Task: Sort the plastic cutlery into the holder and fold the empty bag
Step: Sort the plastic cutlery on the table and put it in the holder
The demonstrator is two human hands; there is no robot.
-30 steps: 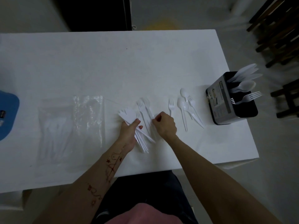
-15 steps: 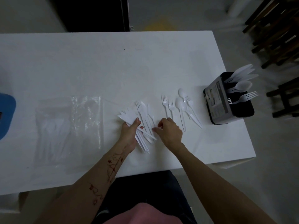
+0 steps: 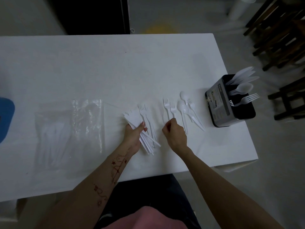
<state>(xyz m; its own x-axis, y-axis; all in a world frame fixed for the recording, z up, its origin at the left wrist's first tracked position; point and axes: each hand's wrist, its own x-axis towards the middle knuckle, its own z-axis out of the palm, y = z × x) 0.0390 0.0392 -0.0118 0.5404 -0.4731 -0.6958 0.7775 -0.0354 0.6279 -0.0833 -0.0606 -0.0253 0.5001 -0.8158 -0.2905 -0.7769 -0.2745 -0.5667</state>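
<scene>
My left hand (image 3: 134, 134) grips a fanned bundle of white plastic knives (image 3: 134, 119) low over the white table (image 3: 99, 71). One loose fork (image 3: 144, 113) lies just right of the bundle. My right hand (image 3: 175, 135) is curled with its fingertips on the handles of two forks (image 3: 170, 108) lying side by side. Right of them lie spoons (image 3: 182, 106) and more cutlery. The black holder (image 3: 229, 103) stands at the table's right edge with knives, a spoon and a fork inside. The clear plastic bag (image 3: 71, 129) lies flat at the left; white cutlery shows faintly through it.
A blue object (image 3: 5, 116) sits at the table's far left edge. Dark wooden chairs (image 3: 280, 38) stand on the floor beyond the right side. The table's near edge runs close to my body.
My right hand slid from the pile beside the bundle to the right, dragging a fork next to another one. The left hand kept its hold on the knives.
</scene>
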